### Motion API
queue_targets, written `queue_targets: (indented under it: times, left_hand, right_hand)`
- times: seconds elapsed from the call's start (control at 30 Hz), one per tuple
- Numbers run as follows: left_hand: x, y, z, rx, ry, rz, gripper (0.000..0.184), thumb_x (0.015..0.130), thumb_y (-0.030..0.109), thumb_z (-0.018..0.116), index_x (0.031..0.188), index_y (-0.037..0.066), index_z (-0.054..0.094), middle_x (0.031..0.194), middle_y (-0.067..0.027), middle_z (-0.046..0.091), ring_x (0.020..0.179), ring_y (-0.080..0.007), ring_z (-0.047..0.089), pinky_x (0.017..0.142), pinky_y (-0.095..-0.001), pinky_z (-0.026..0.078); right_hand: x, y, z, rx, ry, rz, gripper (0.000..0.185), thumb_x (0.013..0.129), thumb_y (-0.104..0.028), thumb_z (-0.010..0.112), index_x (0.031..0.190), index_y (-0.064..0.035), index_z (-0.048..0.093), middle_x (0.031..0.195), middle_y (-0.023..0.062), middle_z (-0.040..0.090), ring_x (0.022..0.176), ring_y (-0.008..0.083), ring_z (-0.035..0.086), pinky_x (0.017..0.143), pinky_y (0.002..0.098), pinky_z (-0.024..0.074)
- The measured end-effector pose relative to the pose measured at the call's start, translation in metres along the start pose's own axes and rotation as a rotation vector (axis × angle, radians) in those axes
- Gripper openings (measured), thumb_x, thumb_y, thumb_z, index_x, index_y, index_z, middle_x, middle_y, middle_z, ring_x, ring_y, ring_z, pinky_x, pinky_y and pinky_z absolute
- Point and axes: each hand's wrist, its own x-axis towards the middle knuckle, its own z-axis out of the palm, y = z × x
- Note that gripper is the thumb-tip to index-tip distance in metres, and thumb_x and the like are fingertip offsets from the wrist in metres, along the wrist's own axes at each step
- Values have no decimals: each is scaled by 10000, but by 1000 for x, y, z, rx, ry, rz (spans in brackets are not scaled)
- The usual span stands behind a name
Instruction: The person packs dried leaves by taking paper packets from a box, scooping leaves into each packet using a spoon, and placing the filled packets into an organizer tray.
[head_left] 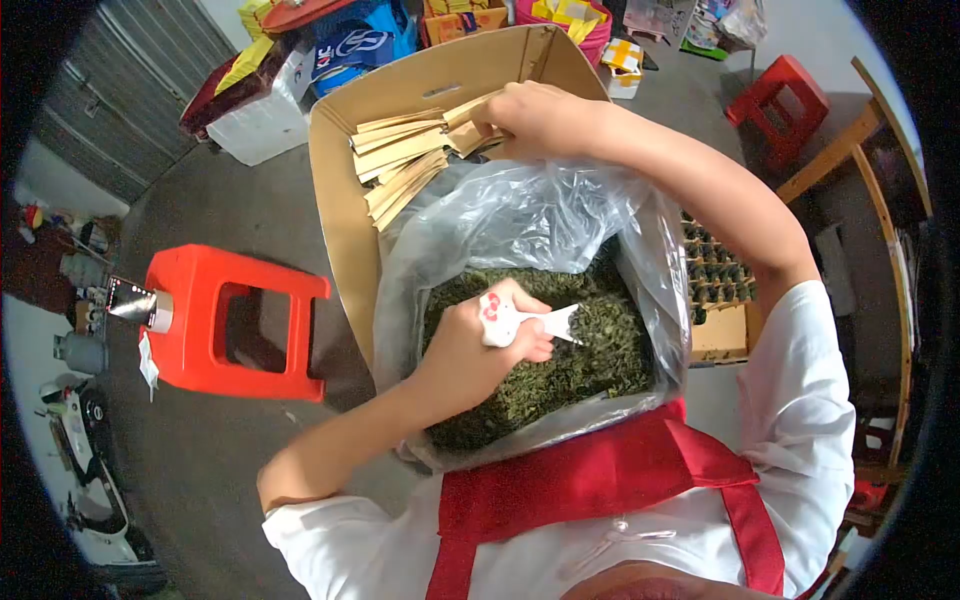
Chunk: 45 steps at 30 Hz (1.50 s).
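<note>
My left hand (475,345) is closed around a white scoop-like tool (498,318) with a red mark on it. The tool's pale tip rests over dark green dried leaves (570,380), which fill a clear plastic liner (530,215) inside a large cardboard box (345,235). At the far side of this box, tan paper packets (400,145) lie fanned out in bundles. My right hand (535,120) reaches over to them, its fingers curled on the packets at the right end; its fingertips are partly hidden.
A red stool (270,380) stands left of the box, with a phone (132,300) at its edge. Rows of small dark items (715,270) sit in a carton on the right. Another red stool (785,105) and several filled containers are farther back.
</note>
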Motion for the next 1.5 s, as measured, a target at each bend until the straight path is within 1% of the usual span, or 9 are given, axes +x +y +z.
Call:
queue_targets:
  times: [0.3,0.47,0.7,0.87,0.97,1.03,1.17,1.3,1.5]
  left_hand:
    - [-18,8,-19,-24,67,-22,171,950,77,587,1080,-33,578,917,-111,707,865,-120,684,804,-266,545]
    - [-18,2,-23,-68,80,-13,153,954,52,562,1075,-42,578,929,-129,710,873,-142,694,809,-277,555]
    - [-17,-7,-20,-88,92,91,183,950,79,579,1081,-49,581,921,-130,701,855,-149,692,792,-290,565]
    - [-16,-7,-18,-86,73,150,186,942,87,588,1069,-48,584,946,-142,691,850,-162,693,778,-298,578]
    - [-15,-5,-18,-82,68,143,201,943,98,586,1074,-54,574,962,-156,686,847,-180,697,774,-305,585]
    - [-16,-3,-17,-72,79,131,212,948,106,583,1079,-58,566,962,-159,686,839,-184,698,768,-305,586]
    - [-28,2,-18,-44,141,108,221,962,113,571,1089,-66,554,923,-160,686,817,-190,699,742,-303,590]
    - [-55,5,-21,-42,295,107,203,954,90,577,1071,-76,560,885,-165,676,771,-206,696,706,-319,594]
    - [-81,19,-21,9,473,169,151,934,39,563,1025,-81,554,865,-173,665,730,-210,678,680,-334,585]
  right_hand:
    - [40,11,27,-84,-93,-258,428,723,-21,641,1126,-108,527,1080,170,641,954,403,651,798,515,516]
    - [43,27,41,-245,51,-460,312,868,-108,505,1170,-116,429,914,183,655,840,362,687,640,488,541]
    - [36,26,13,-316,205,-401,421,876,-113,496,1275,-180,381,1014,159,633,783,329,698,633,466,552]
    - [11,19,-31,-85,394,-250,492,748,-11,596,1212,-100,458,1083,172,574,982,406,613,793,478,516]
    - [-20,4,-66,254,357,-79,394,800,34,580,1164,-77,478,954,155,573,907,299,639,784,390,519]
    - [-40,3,-74,229,695,-370,278,840,25,588,1090,-37,481,876,104,549,772,210,607,684,341,508]
    - [-119,-42,-88,577,535,-227,209,806,6,557,984,-55,468,792,94,519,709,201,576,630,358,488]
    - [-166,-61,-64,192,339,-348,197,792,18,598,954,-36,501,868,107,529,749,264,621,586,340,505]
    - [-175,-74,-2,254,-19,-170,219,805,-11,577,1006,-82,528,958,135,518,769,377,616,633,447,500]
